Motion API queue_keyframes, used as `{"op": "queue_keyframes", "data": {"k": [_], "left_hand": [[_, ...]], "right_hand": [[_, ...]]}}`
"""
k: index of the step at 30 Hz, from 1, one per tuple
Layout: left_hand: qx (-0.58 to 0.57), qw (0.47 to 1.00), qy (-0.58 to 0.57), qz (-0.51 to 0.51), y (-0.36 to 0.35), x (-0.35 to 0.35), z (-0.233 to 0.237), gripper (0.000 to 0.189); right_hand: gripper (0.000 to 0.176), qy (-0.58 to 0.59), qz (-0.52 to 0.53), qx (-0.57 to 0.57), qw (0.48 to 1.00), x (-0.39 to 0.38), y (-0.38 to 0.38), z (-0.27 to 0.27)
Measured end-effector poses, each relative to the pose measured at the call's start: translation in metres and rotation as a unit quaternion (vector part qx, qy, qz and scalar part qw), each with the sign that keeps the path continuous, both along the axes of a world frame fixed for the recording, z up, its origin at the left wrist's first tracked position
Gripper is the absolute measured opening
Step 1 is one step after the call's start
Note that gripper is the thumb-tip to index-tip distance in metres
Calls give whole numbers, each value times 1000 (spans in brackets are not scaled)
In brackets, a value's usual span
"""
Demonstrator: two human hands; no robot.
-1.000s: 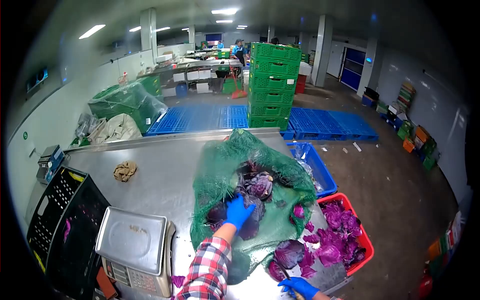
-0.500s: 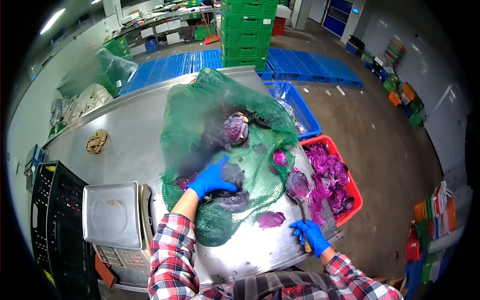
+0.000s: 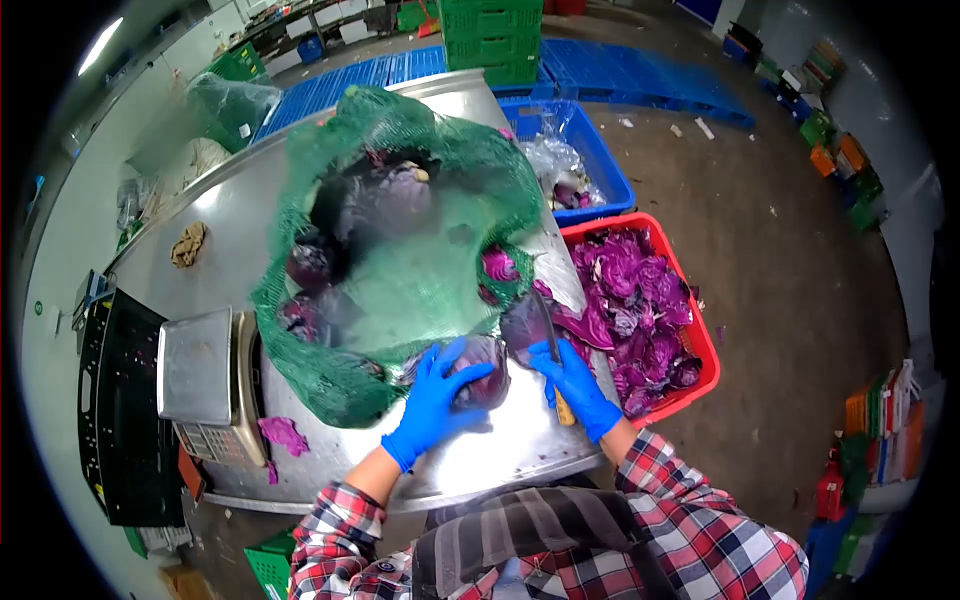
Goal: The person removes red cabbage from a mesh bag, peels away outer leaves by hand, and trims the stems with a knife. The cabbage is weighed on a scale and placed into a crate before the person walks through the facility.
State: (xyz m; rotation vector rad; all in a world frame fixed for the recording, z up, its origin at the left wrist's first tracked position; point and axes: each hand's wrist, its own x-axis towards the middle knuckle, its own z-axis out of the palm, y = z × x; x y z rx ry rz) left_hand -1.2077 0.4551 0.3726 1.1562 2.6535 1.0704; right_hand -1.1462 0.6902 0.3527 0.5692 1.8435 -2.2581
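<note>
Cabbage (image 3: 484, 374) against left hand (image 3: 430, 406), near right hand (image 3: 578, 388)

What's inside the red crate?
A heap of purple cabbage leaves lies in the red crate. They cover its floor, so anything beneath them cannot be seen.

A lit strip lamp (image 3: 101, 46) glowed white at the upper left, and the steel table (image 3: 500, 430) shone with harsh glare along its near edge, with a smaller bright patch by its far left edge. The floor (image 3: 770, 310) looked dimmer. A milky blur smeared the middle of the green mesh (image 3: 430, 290) and softened the wrapped crates (image 3: 225, 105) beyond the table's far left edge. The wide lens bowed the walls (image 3: 845, 160), and black swallowed the picture's corners. The blue gloves looked fairly sharp.
</note>
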Motion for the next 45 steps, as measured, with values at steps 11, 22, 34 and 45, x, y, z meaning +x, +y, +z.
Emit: {"op": "queue_keyframes", "data": {"k": [11, 22, 34, 45], "left_hand": [[138, 938, -176, 265, 39, 68, -30, 86], [110, 950, -182, 229, 49, 35, -40, 95], [34, 951, -182, 247, 48, 35, -33, 105], [115, 956, -141, 230, 47, 35, -48, 105]], "right_hand": [[17, -52, 2, 16, 999, -6, 105, -66], [14, 96, 233, 353, 901, 31, 23, -47], [18, -2, 318, 414, 853, 22, 5, -31], [44, -64, 267, 264, 925, -7, 12, -62]]}}
